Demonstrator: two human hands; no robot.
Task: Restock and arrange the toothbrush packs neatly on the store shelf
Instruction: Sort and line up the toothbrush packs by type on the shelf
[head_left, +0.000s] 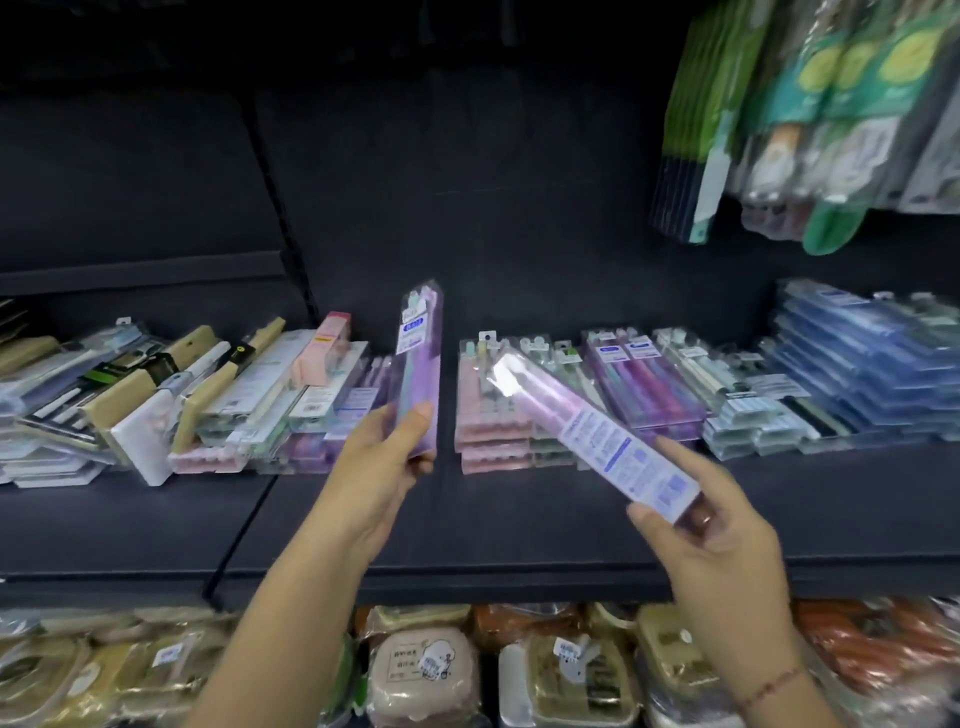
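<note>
My left hand (382, 462) grips the lower end of a purple toothbrush pack (420, 358) that stands nearly upright above the dark shelf (519, 530). My right hand (711, 540) holds the near end of a second purple pack (587, 434), tilted up and to the left with its printed back showing. Both packs hover over a gap between two groups of stacked packs. Pink and green stacks (493, 410) lie just right of the gap, purple and clear stacks (332, 415) just left of it.
A jumbled pile of beige, white and black packs (156, 395) fills the shelf's left part. Blue packs (872, 364) are stacked at the right. Green and clear packs (810, 119) hang at the top right. Boxed goods (426, 670) sit on the shelf below.
</note>
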